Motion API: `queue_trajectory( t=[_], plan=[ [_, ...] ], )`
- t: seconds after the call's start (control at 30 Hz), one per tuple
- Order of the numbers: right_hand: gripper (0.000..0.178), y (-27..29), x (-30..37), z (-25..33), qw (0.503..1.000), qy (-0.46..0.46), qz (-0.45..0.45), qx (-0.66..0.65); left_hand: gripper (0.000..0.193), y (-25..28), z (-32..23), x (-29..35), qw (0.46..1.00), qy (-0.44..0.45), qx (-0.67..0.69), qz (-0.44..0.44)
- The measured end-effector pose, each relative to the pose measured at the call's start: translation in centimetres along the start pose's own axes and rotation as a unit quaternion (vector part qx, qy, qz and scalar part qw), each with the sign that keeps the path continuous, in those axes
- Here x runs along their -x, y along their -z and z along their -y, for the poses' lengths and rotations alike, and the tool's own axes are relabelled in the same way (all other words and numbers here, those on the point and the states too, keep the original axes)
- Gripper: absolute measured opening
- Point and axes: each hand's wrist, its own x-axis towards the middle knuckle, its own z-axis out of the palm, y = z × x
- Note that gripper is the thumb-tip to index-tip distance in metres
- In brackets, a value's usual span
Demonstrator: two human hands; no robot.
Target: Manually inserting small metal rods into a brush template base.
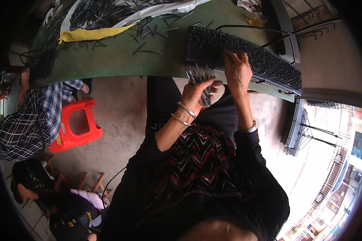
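Both hands work at the near edge of the green tabletop (108,64). The left hand (195,94) is clenched around a bundle of thin dark pins (199,78), which stand up from the fist like a fan, just below the edge. The right hand (237,72) rests on a long black block full of pins (245,60), with its fingers pinched at the top surface; whether a pin is between the fingertips I cannot tell. The block lies across the tabletop with its long axis running from upper left to lower right, and it is directly beyond the hands. The right hand is nearer, already touching it, while the bundle is just beside its lower left end. More loose pins (149,30) lie scattered further away on the tabletop.
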Motion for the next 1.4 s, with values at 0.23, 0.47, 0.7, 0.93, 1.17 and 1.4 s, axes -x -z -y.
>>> queue_trajectory(
  t=[0.23, 0.47, 0.7, 0.93, 1.17, 1.4],
  plan=[
    [0.018, 3.9, 1.5, 0.8, 0.905, -0.133, 0.268, -0.301, 0.021, -0.3, 0.0, 0.4, 1.0, 0.007, -0.03, -0.003],
    [0.011, 3.7, 1.5, 0.0, 0.942, -0.146, 0.155, -0.259, 0.022, -0.7, 0.2, 0.0, 0.999, 0.006, -0.03, -0.017],
    [0.007, 1.7, -0.6, -0.7, 0.988, -0.059, -0.043, -0.134, 0.018, -0.6, 0.7, -0.4, 1.0, 0.007, 0.006, -0.023],
    [0.005, -0.2, -0.1, -1.8, 0.999, -0.023, -0.002, -0.04, 0.019, -0.5, 0.4, -0.5, 1.0, 0.016, -0.012, -0.019],
    [0.012, 1.4, 0.1, -0.4, 0.997, -0.053, 0.032, -0.041, 0.018, -0.8, 0.5, -0.3, 0.999, 0.02, -0.033, -0.016],
    [0.011, 4.2, 1.0, -0.2, 0.863, -0.171, 0.313, -0.358, 0.021, -1.0, 0.5, 0.2, 0.998, 0.04, -0.048, -0.007]
  ],
)
